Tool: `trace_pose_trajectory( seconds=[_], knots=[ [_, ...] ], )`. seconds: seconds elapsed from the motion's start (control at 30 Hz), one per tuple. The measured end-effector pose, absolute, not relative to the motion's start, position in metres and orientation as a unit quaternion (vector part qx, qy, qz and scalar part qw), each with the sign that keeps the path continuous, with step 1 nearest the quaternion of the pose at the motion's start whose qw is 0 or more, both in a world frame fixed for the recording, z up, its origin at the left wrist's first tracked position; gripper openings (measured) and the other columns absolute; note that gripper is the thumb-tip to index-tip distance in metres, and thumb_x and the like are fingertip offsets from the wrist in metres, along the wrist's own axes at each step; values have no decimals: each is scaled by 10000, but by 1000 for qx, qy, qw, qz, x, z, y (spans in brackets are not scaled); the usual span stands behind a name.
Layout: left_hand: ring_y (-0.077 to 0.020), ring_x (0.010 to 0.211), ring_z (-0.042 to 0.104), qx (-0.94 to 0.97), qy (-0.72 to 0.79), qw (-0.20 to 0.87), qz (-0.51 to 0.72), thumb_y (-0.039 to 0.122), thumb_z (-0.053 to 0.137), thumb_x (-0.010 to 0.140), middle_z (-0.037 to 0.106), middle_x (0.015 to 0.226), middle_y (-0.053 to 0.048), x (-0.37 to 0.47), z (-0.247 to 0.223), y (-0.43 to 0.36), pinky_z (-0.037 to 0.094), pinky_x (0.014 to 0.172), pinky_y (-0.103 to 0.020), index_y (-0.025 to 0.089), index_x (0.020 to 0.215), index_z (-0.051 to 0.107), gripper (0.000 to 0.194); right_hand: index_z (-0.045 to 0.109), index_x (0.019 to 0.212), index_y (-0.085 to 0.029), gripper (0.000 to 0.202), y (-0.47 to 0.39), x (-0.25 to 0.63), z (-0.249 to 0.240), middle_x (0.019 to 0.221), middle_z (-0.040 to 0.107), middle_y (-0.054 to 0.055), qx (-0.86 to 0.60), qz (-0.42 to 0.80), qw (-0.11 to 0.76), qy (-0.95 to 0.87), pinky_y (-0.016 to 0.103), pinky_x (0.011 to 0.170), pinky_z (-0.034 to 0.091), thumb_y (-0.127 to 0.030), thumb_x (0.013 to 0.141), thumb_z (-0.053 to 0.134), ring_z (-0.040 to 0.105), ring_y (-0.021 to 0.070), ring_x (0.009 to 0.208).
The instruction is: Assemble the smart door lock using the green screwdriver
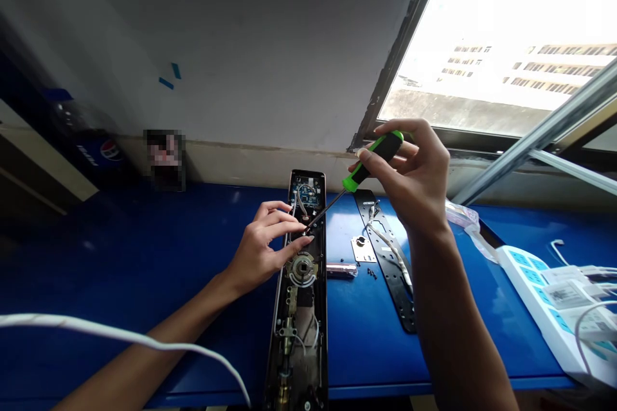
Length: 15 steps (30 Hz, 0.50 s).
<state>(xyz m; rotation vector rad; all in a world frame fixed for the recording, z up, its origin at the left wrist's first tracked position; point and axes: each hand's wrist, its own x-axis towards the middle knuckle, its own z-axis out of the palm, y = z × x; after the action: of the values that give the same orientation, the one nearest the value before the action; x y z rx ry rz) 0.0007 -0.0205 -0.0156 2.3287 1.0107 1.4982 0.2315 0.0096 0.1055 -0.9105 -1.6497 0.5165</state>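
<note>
While the right hand (418, 174) grips one screwdriver (367, 164), the left hand (264, 239) nearly closes at its tip, its hold unclear, over one open housing (305, 298) reaching the table's (193, 257) front edge; one power strip (540, 302) lies rightward.

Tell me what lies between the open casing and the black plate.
A small silver plate, loose screws and a shiny tube lie there, in the head view.
</note>
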Motion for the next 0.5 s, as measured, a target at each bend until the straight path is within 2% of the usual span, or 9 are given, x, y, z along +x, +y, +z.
trace_pose_trajectory(
  seconds=[0.27, 0.5],
  knots=[
    [-260, 1090, 645, 767, 372, 111, 511, 208, 757, 922, 800, 959, -53, 0, -14, -21, 564, 949, -457, 214, 999, 793, 85, 517, 1144, -291, 290, 11, 229, 103, 930, 677, 21, -391, 194, 565, -700, 459, 789, 697, -331, 908, 679, 787, 262, 883],
    [-250, 1082, 621, 783, 376, 117, 481, 253, 790, 906, 773, 879, -31, -2, -13, -22, 553, 931, -412, 202, 888, 734, 78, 518, 1105, -284, 291, 7, 223, 105, 892, 675, 12, -371, 207, 583, -692, 441, 771, 690, -315, 882, 702, 779, 248, 843]
  ],
)
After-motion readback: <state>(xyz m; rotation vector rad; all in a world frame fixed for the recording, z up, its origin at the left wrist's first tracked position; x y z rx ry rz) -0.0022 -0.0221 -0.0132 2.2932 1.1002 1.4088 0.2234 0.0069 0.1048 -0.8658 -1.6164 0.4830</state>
